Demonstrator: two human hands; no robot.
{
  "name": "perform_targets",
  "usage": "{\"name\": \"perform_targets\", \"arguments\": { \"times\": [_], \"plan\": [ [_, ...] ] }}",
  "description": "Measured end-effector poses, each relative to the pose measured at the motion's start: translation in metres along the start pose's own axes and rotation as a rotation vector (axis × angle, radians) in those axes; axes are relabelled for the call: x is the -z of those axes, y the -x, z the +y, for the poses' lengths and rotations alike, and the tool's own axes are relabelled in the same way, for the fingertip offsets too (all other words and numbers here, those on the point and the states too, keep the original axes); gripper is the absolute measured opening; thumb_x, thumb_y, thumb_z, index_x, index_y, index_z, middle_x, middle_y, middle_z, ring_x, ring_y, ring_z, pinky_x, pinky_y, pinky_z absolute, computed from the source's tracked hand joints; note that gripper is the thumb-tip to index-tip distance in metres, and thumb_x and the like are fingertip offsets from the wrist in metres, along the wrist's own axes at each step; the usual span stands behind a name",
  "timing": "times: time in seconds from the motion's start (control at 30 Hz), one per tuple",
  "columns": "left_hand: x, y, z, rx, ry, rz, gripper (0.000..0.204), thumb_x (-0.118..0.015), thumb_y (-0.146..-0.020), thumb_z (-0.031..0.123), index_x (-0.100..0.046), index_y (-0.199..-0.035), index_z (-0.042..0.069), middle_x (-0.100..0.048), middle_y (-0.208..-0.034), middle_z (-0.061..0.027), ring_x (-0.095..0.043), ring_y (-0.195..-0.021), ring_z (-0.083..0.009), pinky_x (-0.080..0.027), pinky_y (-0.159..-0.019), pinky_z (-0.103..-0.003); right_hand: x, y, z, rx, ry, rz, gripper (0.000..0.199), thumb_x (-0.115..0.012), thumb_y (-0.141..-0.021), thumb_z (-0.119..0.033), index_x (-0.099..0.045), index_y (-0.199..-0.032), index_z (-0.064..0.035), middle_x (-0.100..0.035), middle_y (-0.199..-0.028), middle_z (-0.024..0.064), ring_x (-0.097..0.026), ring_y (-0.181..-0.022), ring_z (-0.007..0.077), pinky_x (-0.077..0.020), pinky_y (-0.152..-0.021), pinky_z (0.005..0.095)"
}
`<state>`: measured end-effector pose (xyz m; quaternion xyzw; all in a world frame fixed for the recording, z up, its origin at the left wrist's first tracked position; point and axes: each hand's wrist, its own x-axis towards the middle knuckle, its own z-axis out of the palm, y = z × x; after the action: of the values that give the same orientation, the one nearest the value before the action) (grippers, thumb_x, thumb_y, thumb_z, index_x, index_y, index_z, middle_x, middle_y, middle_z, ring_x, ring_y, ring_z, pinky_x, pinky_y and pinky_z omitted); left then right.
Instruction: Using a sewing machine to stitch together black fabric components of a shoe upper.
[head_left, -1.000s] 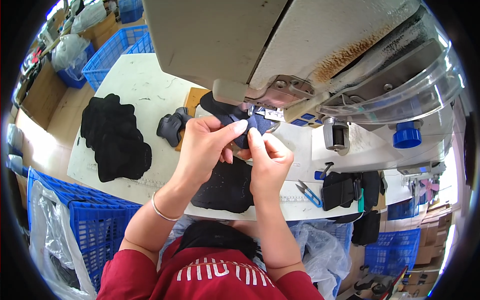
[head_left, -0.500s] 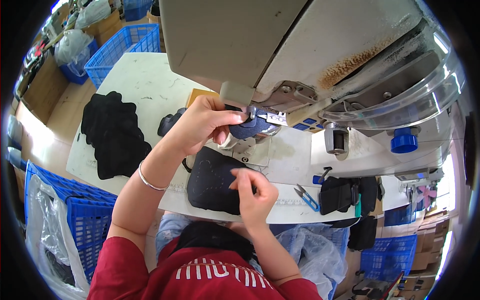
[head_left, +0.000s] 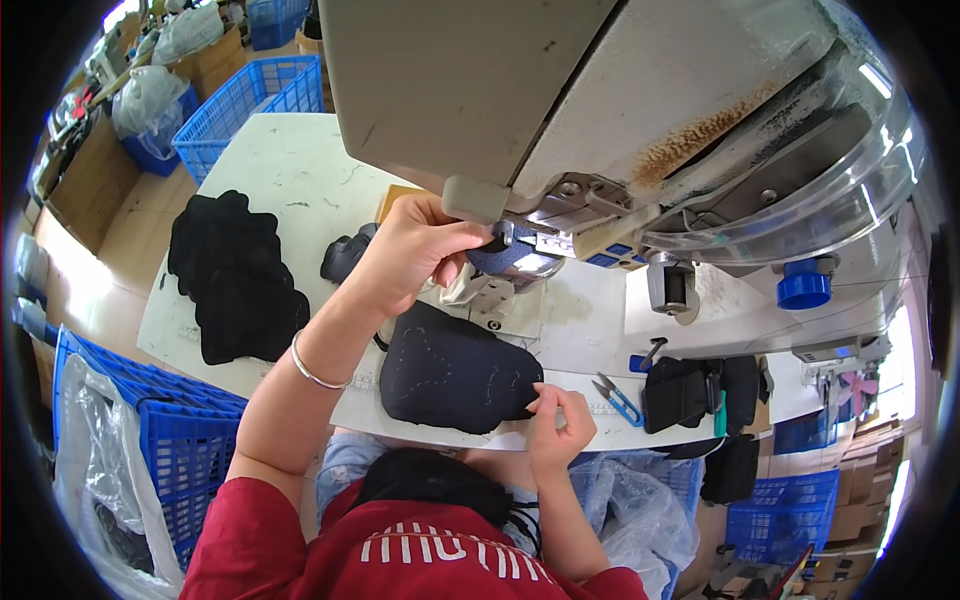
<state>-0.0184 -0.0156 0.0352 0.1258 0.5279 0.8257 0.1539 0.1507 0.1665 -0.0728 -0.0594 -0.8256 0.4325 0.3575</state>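
My left hand reaches up to the sewing machine's head, thumb and fingers pinched together on a small black piece under the presser area. Part of that piece is hidden by the fingers and the machine. Right below it is a dark blue, rounded surface. On the table's front edge lies a black padded fabric panel with lines of stitch marks. At the panel's right edge, my right hand is closed with its fingertips together; what they hold, if anything, cannot be made out.
Stacked black fabric pieces lie at the left of the table, with a small black piece nearer the machine. Blue-handled thread snips and black pouches lie to the right. Blue crates stand beside the table.
My right hand has moved right and down, from over the panel to its right edge, uncovering more of its surface. My left hand stays pinched at the machine.
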Motion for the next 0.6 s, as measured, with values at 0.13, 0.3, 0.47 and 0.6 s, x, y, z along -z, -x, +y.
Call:
{"name": "perform_targets", "arguments": {
  "times": [0.13,0.3,0.47,0.6],
  "plan": [
    [-0.003,0.002,-0.003,-0.053,-0.026,0.011,0.008,-0.061,-0.083,0.000,-0.066,-0.081,-0.006,-0.061,-0.067,-0.0045,-0.047,-0.044,-0.0044,-0.036,-0.040,-0.018,-0.003,0.007,0.013,-0.036,0.005,0.016,0.007,-0.062,-0.082,-0.003,-0.069,-0.082,-0.0027,-0.062,-0.060,0.0025,-0.053,-0.059,0.0162,-0.0409,-0.059,0.0288],
    [-0.002,0.001,-0.006,-0.064,-0.024,0.026,0.008,-0.061,-0.082,0.001,-0.066,-0.081,-0.006,-0.059,-0.065,-0.0035,-0.046,-0.045,-0.0042,-0.034,-0.040,-0.019,-0.004,0.006,0.015,0.021,0.064,-0.008,0.012,-0.057,-0.087,-0.002,-0.067,-0.083,0.0036,-0.060,-0.063,0.0063,-0.056,-0.058,0.0128,-0.0429,-0.059,0.0255],
    [-0.010,0.005,-0.008,-0.078,0.002,0.053,0.008,-0.062,-0.081,0.002,-0.066,-0.079,-0.006,-0.058,-0.064,-0.0026,-0.044,-0.044,-0.0041,-0.032,-0.040,-0.019,-0.002,0.009,0.020,-0.020,0.030,0.013,0.013,-0.056,-0.087,-0.002,-0.067,-0.084,0.0040,-0.060,-0.064,0.0065,-0.056,-0.057,0.0123,-0.0433,-0.058,0.0251],
    [-0.014,0.011,-0.019,-0.115,0.042,0.142,0.011,-0.063,-0.082,0.005,-0.066,-0.079,-0.005,-0.053,-0.058,-0.0001,-0.040,-0.044,-0.0034,-0.028,-0.040,-0.020,-0.002,0.010,0.020,-0.018,0.021,0.000,0.013,-0.057,-0.088,-0.003,-0.067,-0.084,0.0042,-0.060,-0.065,0.0063,-0.056,-0.056,0.0119,-0.0437,-0.057,0.0249]
  ]
}}
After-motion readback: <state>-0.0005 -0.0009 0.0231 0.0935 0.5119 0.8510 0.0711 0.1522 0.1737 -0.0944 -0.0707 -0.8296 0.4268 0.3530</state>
